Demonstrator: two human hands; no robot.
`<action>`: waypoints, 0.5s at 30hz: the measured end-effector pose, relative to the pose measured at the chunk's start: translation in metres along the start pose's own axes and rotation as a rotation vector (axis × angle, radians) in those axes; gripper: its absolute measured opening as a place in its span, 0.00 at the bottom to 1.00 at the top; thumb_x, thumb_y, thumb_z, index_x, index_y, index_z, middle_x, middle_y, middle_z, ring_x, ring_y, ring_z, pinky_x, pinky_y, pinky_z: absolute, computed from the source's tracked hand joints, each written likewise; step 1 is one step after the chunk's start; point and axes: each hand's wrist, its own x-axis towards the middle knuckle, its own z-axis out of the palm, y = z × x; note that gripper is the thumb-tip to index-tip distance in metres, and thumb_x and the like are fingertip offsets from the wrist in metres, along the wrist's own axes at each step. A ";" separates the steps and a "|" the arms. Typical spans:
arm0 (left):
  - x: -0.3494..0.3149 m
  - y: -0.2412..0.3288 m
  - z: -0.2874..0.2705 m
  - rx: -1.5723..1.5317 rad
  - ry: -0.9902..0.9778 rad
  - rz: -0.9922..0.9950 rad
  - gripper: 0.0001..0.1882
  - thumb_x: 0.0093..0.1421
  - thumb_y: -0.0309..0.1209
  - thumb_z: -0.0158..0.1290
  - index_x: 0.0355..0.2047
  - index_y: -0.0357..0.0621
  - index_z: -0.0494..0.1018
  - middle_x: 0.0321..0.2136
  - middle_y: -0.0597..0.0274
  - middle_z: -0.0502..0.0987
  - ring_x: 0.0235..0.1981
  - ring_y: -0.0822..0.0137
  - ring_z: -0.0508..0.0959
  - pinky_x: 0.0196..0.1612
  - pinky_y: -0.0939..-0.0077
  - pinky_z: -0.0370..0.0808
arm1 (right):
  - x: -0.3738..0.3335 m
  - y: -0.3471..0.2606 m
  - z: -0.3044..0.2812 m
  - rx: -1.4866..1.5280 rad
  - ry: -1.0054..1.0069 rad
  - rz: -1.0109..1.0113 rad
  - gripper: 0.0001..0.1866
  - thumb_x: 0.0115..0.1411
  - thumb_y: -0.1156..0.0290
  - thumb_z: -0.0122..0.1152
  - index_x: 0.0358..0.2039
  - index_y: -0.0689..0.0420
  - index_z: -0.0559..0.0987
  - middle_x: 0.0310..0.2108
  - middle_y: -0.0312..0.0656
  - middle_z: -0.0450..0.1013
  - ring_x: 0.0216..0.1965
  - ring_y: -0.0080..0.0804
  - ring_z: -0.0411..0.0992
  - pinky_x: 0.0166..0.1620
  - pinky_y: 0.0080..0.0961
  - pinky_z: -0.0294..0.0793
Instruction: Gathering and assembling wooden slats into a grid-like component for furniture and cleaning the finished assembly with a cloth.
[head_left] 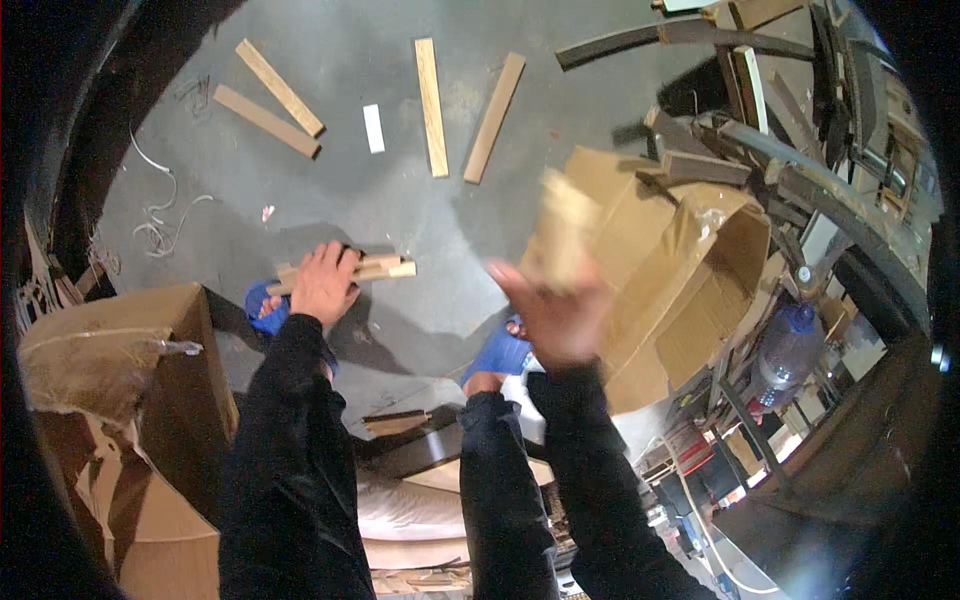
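Note:
My left hand [325, 282] lies over a small bunch of short wooden strips [401, 269], fingers curled across them near my blue-shod left foot [266, 308]. Whether the strips rest on the floor or hang just above it, I cannot tell. Raised on the other side is my right hand [568, 318], smeared by motion, its thumb held out sideways. A pale wooden piece [566, 225], also blurred, sticks up from this hand in front of a cardboard box [690, 275].
Ahead on the grey floor lie several wooden strips [431, 108] and a white slip [373, 128]. A torn carton [130, 340] stands at left, by a white cord [160, 220]. Piled planks and frames [800, 160] and a large plastic bottle [785, 360] crowd the right.

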 end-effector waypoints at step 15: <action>0.163 -0.064 -0.109 -0.621 0.863 -0.994 0.49 0.34 0.48 0.65 0.50 0.32 0.55 0.45 0.40 0.63 0.50 0.52 0.63 0.49 0.65 0.64 | 0.097 0.076 0.087 -0.429 0.156 0.206 0.30 0.38 0.66 0.67 0.40 0.63 0.64 0.40 0.52 0.64 0.43 0.47 0.64 0.47 0.35 0.64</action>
